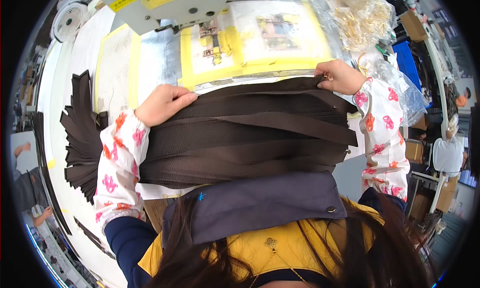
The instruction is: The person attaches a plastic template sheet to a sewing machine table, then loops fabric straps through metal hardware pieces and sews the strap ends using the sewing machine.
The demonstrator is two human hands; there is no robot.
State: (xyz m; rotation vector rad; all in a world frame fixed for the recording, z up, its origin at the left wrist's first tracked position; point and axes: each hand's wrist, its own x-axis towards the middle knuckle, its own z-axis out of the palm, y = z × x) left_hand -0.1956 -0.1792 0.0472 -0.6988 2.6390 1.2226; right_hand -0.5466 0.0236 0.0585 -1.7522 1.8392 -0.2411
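Note:
A wide pile of long dark brown fabric strips lies crosswise in front of me, overlapping in layers. At its far left edge, my left hand has thumb and fingers closed on a strip; the fingertips are partly hidden. My right hand pinches the end of the far strip at the right, with fingers curled and thumb pressed in. Beyond my left sleeve, a bundle of similar dark strips fans out on the white table. Both my forearms wear white sleeves with pink and red flowers.
A sewing machine head stands at the far side, beside yellow-taped panels on the tabletop. Clear plastic bags and a blue bin are at the right. A white fan stands far left. Other people are beyond the table.

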